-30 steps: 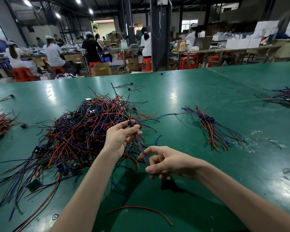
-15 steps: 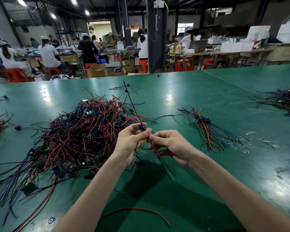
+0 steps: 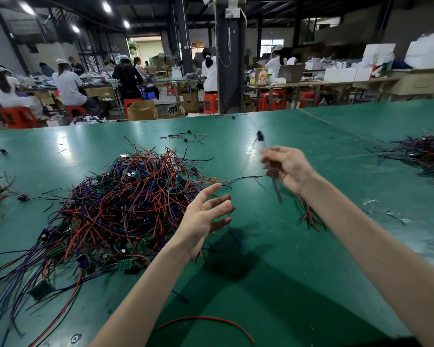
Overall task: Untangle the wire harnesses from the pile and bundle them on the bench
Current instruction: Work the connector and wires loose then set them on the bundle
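One green bench (image 3: 298, 266), wire pile (image 3: 125, 206), workers (image 3: 69, 83) behind

Person's own body only: left forearm (image 3: 140, 291) and right forearm (image 3: 361, 236) both bare right to the frame edge. Left hand (image 3: 201, 221) bare, slim fingers (image 3: 208, 193), short nails. Right hand (image 3: 290, 169) bare, motion-blurred, details unreadable.

Factory assembly hall: green workbench (image 3: 336, 146) carrying a wire harness pile (image 3: 125, 209); seated workers (image 3: 68, 86) on red stools (image 3: 18, 117) at 11 o'clock; cardboard boxes (image 3: 142, 111) at 12 o'clock.
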`<action>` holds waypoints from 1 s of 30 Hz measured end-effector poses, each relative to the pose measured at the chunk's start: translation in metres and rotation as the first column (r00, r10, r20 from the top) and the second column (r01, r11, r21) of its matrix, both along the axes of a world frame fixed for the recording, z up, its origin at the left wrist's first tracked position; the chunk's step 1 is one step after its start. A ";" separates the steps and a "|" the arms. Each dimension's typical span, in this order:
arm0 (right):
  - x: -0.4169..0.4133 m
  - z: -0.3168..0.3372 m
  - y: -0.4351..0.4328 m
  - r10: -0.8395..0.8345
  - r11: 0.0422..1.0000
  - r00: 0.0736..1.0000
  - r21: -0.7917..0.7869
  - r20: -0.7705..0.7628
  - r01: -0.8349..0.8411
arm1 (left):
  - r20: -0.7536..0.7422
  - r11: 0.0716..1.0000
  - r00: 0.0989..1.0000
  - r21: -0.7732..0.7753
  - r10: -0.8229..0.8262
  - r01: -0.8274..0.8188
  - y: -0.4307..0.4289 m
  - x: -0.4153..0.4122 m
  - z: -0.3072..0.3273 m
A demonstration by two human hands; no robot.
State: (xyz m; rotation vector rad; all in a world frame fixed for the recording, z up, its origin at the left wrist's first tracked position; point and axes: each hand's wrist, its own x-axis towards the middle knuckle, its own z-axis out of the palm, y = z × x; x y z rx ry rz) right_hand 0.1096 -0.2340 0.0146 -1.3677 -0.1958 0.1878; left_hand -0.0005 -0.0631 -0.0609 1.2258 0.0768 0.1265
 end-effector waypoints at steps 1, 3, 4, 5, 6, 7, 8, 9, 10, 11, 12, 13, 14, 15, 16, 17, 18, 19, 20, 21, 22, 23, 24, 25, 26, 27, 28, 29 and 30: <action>0.011 0.004 -0.008 -0.046 0.999 0.999 0.006 -0.008 0.046 | -0.003 1.000 1.000 -0.010 -0.008 0.008 0.001 0.000 0.000; 0.032 0.002 -0.025 -0.104 0.994 0.992 -0.049 -0.078 0.100 | -0.006 1.000 1.000 -0.028 -0.010 0.010 0.003 0.001 0.001; 0.041 -0.003 -0.034 -0.117 0.988 0.985 -0.114 -0.126 0.103 | -0.010 0.999 1.000 -0.032 -0.003 0.003 0.004 0.001 0.001; 0.050 -0.011 -0.042 -0.132 0.974 0.977 -0.204 -0.166 0.097 | -0.015 0.999 1.000 -0.035 0.007 -0.007 0.005 0.001 0.001; 0.056 -0.019 -0.050 -0.158 0.948 0.969 -0.304 -0.189 0.096 | -0.024 0.999 1.000 -0.036 0.019 -0.020 0.006 0.002 0.001; 0.063 -0.029 -0.056 -0.194 0.913 0.962 -0.394 -0.192 0.106 | -0.033 0.999 0.999 -0.034 0.034 -0.035 0.006 0.002 0.001; 0.068 -0.036 -0.063 -0.230 0.878 0.956 -0.462 -0.181 0.123 | -0.043 0.998 0.998 -0.029 0.049 -0.050 0.007 0.003 0.000; 0.074 -0.043 -0.068 -0.258 0.851 0.951 -0.507 -0.170 0.140 | -0.051 0.998 0.997 -0.023 0.064 -0.066 0.007 0.003 0.000; 0.077 -0.048 -0.072 -0.273 0.828 0.947 -0.542 -0.168 0.143 | -0.060 0.996 0.995 -0.019 0.081 -0.082 0.008 0.004 0.000; 0.080 -0.052 -0.074 -0.277 0.809 0.946 -0.572 -0.167 0.136 | -0.071 0.995 0.993 -0.017 0.097 -0.099 0.009 0.004 0.000; 0.080 -0.055 -0.075 -0.273 0.783 0.949 -0.610 -0.159 0.123 | -0.083 0.993 0.990 -0.014 0.114 -0.116 0.010 0.005 -0.001; 0.082 -0.059 -0.075 -0.271 0.751 0.953 -0.649 -0.137 0.120 | -0.095 0.991 0.987 -0.014 0.131 -0.133 0.011 0.005 -0.001; 0.082 -0.060 -0.075 -0.273 0.709 0.957 -0.694 -0.102 0.128 | -0.106 0.988 0.983 -0.016 0.150 -0.152 0.012 0.005 -0.001; 0.082 -0.061 -0.073 -0.274 0.663 0.960 -0.735 -0.064 0.141 | -0.112 0.985 0.979 -0.019 0.170 -0.173 0.012 0.006 -0.001; 0.079 -0.060 -0.072 -0.268 0.606 0.963 -0.781 -0.020 0.152 | -0.113 0.981 0.975 -0.014 0.193 -0.196 0.013 0.006 -0.002; 0.077 -0.059 -0.069 -0.248 0.517 0.968 -0.840 0.040 0.167 | -0.109 0.976 0.970 0.002 0.218 -0.219 0.013 0.006 -0.002; 0.072 -0.056 -0.066 -0.221 0.386 0.968 -0.901 0.118 0.198 | -0.100 0.969 0.964 0.028 0.246 -0.244 0.013 0.007 -0.003; 0.068 -0.054 -0.062 -0.180 0.226 0.959 -0.939 0.220 0.258 | -0.088 0.962 0.959 0.061 0.271 -0.266 0.014 0.008 -0.004; 0.061 -0.050 -0.055 -0.139 0.103 0.934 -0.934 0.328 0.343 | -0.078 0.954 0.954 0.103 0.290 -0.282 0.014 0.008 -0.005; 0.055 -0.049 -0.047 -0.081 0.045 0.903 -0.903 0.423 0.427 | -0.069 0.945 0.951 0.156 0.301 -0.287 0.014 0.009 -0.006; 0.048 -0.047 -0.038 -0.021 0.084 0.879 -0.875 0.476 0.476 | -0.057 0.932 0.951 0.228 0.303 -0.283 0.014 0.009 -0.007; 0.042 -0.047 -0.027 0.070 0.170 0.875 -0.870 0.479 0.463 | -0.038 0.906 0.953 0.324 0.300 -0.272 0.014 0.010 -0.009; 0.033 -0.049 -0.015 0.161 0.306 0.883 -0.873 0.440 0.380 | -0.011 0.864 0.955 0.430 0.296 -0.263 0.014 0.010 -0.011; 0.022 -0.053 -0.003 0.251 0.422 0.893 -0.873 0.373 0.246 | 0.019 0.810 0.954 0.524 0.298 -0.263 0.013 0.010 -0.013; 0.009 -0.058 0.010 0.329 0.484 0.896 -0.868 0.298 0.111 | 0.050 0.756 0.951 0.594 0.305 -0.274 0.013 0.010 -0.015; -0.003 -0.064 0.022 0.400 0.483 0.883 -0.875 0.244 0.023 | 0.079 0.708 0.946 0.644 0.316 -0.290 0.012 0.010 -0.016; -0.011 -0.071 0.032 0.457 0.440 0.867 -0.898 0.199 -0.026 | 0.107 0.664 0.939 0.681 0.328 -0.309 0.012 0.010 -0.017; -0.015 -0.077 0.041 0.498 0.390 0.851 -0.920 0.166 -0.049 | 0.127 0.627 0.932 0.707 0.341 -0.326 0.013 0.010 -0.017; -0.015 -0.083 0.047 0.515 0.355 0.845 -0.933 0.144 -0.058 | 0.133 0.606 0.926 0.721 0.353 -0.335 0.014 0.009 -0.017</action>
